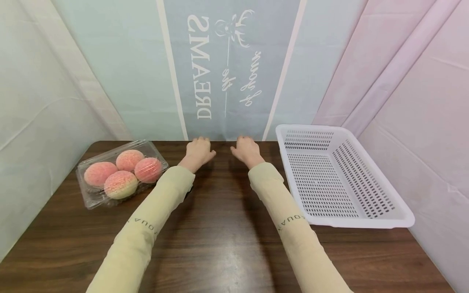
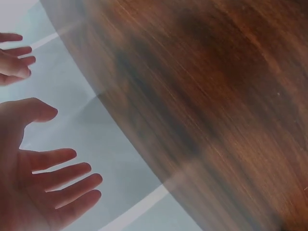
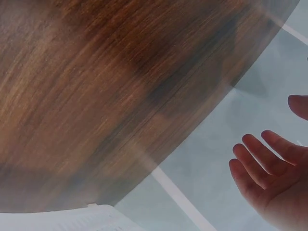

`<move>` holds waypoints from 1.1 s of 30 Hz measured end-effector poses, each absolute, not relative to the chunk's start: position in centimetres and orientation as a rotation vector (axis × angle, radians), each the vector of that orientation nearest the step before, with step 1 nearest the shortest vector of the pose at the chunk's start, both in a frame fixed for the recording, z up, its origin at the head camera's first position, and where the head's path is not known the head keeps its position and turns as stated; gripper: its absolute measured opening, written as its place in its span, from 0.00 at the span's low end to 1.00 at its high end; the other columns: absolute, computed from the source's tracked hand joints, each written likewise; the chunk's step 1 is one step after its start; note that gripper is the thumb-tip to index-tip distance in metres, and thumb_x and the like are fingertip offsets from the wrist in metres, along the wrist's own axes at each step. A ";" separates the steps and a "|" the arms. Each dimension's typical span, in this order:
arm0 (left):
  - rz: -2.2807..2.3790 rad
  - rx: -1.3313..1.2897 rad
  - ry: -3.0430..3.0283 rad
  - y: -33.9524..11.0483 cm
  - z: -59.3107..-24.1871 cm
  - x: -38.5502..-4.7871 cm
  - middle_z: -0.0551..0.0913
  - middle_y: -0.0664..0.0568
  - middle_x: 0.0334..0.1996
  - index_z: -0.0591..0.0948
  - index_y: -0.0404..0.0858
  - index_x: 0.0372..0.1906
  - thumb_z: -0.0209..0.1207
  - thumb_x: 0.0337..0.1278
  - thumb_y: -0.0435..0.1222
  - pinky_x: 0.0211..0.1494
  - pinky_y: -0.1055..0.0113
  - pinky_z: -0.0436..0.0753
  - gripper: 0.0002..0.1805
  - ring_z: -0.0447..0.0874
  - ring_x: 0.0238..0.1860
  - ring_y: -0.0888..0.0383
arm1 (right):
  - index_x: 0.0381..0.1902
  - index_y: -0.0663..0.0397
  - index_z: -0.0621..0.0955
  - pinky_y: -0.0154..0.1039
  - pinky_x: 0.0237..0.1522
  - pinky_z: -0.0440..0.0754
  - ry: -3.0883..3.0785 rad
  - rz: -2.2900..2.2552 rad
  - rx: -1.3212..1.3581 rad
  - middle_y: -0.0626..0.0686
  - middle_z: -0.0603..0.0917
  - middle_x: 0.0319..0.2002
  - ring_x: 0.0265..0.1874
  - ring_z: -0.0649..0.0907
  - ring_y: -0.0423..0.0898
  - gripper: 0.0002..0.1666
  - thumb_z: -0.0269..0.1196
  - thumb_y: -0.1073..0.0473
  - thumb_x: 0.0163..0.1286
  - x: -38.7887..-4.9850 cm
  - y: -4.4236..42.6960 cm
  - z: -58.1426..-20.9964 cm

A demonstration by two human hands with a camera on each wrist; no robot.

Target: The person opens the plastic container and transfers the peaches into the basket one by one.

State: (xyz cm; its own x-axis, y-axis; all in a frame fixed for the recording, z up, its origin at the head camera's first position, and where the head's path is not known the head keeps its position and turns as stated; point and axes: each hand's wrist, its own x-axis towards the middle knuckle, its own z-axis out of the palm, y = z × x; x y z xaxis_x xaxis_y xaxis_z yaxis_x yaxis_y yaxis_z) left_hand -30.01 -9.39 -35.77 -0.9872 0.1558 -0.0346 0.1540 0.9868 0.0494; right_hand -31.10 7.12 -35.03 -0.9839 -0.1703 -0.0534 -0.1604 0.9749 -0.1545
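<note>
Clear plastic box [image 1: 85, 194] sits on the tabletop [image 1: 220, 236], far left, skewed, shiny with glare. Four peaches [image 1: 121, 184] inside: rounded, pink-red, speckled; nearest one fades to yellow-green on one side. White basket [image 1: 318, 183] far right: rectangular, slotted floor and walls, smooth rim. Left hand [image 1: 198, 154] and right hand [image 1: 247, 151] at the far edge between them, apart, fingers loosely extended, thumbs spread, both holding nothing.

A right hand [image 3: 279, 187] with relaxed fingers shows at lower right, before a pale blue backdrop [image 3: 207, 159]. Brown wood-grained desk [image 3: 96, 96] fills the upper left, a white rim [image 3: 72, 220] below.
</note>
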 end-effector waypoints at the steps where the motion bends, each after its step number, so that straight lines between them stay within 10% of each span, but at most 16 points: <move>1: 0.074 0.247 3.095 -9.4 -35.8 -29.9 0.73 0.38 0.49 0.70 0.31 0.56 0.50 0.59 0.50 0.46 0.51 0.75 0.29 0.71 0.50 0.42 | 0.59 0.65 0.68 0.48 0.45 0.76 3.054 -0.223 -0.267 0.62 0.73 0.54 0.51 0.75 0.54 0.33 0.50 0.44 0.67 -31.1 7.1 -35.0; 33: -0.017 0.516 3.236 -10.0 -36.0 -25.9 0.78 0.43 0.32 0.77 0.32 0.39 0.52 0.57 0.43 0.33 0.55 0.78 0.17 0.77 0.32 0.47 | 0.41 0.59 0.75 0.43 0.35 0.78 3.065 -0.222 -0.480 0.56 0.77 0.38 0.35 0.79 0.50 0.20 0.51 0.47 0.67 -29.8 5.9 -35.4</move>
